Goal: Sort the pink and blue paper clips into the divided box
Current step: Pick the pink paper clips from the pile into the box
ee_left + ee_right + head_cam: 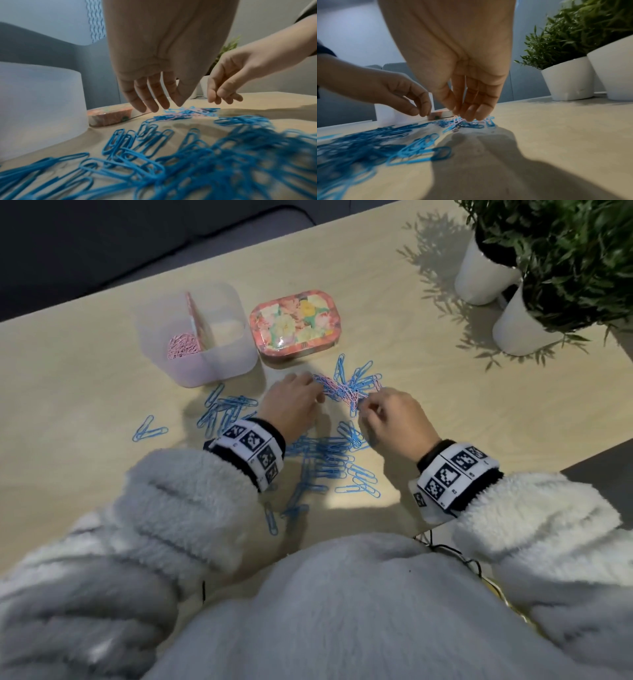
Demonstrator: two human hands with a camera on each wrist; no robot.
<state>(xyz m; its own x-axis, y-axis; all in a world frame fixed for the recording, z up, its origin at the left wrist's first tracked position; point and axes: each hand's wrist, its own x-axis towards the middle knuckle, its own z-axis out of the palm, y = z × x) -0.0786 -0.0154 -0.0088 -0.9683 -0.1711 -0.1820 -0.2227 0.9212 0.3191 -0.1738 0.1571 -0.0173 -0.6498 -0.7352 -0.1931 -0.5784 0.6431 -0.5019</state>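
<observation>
A mixed heap of pink and blue paper clips (349,388) lies in front of the floral tin. My left hand (317,392) reaches over its left end with straight fingers (150,102) just above the clips, holding nothing. My right hand (364,409) is at the heap's near right edge, where thumb and fingertips (471,115) pinch a pale pink clip (456,120). The translucent divided box (219,361) stands at the back left. Pink clips (183,347) fill its left compartment; the right one looks empty. Blue clips (325,460) lie spread between my wrists.
A floral tin (294,325) sits right of the box. More blue clips (222,412) lie left of my left hand, two (149,431) farther left. Two white plant pots (486,275) stand at the back right. The table edge (582,453) runs close on the right.
</observation>
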